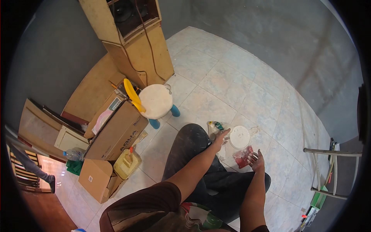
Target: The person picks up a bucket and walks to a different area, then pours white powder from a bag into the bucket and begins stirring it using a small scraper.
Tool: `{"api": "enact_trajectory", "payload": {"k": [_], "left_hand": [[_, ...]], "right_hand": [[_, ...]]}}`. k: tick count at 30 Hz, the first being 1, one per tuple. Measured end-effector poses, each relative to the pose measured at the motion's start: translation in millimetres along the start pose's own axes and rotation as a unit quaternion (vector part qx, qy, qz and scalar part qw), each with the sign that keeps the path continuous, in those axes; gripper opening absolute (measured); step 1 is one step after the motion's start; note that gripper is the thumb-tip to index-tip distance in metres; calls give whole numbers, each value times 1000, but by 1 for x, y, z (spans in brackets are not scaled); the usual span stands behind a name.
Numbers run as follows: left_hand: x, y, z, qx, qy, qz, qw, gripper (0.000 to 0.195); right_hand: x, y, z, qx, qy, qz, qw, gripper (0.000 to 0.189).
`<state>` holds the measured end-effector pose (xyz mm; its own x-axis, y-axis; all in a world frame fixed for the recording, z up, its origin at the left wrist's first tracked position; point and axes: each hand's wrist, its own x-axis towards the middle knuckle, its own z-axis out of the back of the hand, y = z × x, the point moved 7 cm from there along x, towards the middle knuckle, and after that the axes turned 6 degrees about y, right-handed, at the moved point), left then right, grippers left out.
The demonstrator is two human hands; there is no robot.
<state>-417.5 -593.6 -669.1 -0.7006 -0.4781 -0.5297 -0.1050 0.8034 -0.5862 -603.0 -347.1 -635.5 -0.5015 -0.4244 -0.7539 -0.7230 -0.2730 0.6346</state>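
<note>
My left hand [222, 139] is over the floor between my knee and a round white lid or tub [240, 137], fingers apart, with nothing seen in it. Beneath and beyond it lies a crumpled plastic bag [214, 127] with green and yellow print. My right hand [256, 160], dusted with white, is held with its fingers spread and slightly curled. Just left of it, a flat red piece [242, 157] smeared with white lies beside the white round; its kind is unclear. Whether the right fingertips touch it cannot be told.
A small chair [156, 101] with blue feet and a yellow back stands ahead-left. Near it are a cardboard box [116, 133], a yellow tray [127, 164] and a plastic bottle [73, 155]. A wooden speaker cabinet [142, 52] stands behind; a metal frame [333, 151] is at right.
</note>
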Motion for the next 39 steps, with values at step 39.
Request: {"api": "enact_trajectory", "payload": {"k": [39], "left_hand": [[-25,-24,-56,-139,182,-4,973,73]], "right_hand": [[-66,45,-14,160,111,187,963,77]]}}
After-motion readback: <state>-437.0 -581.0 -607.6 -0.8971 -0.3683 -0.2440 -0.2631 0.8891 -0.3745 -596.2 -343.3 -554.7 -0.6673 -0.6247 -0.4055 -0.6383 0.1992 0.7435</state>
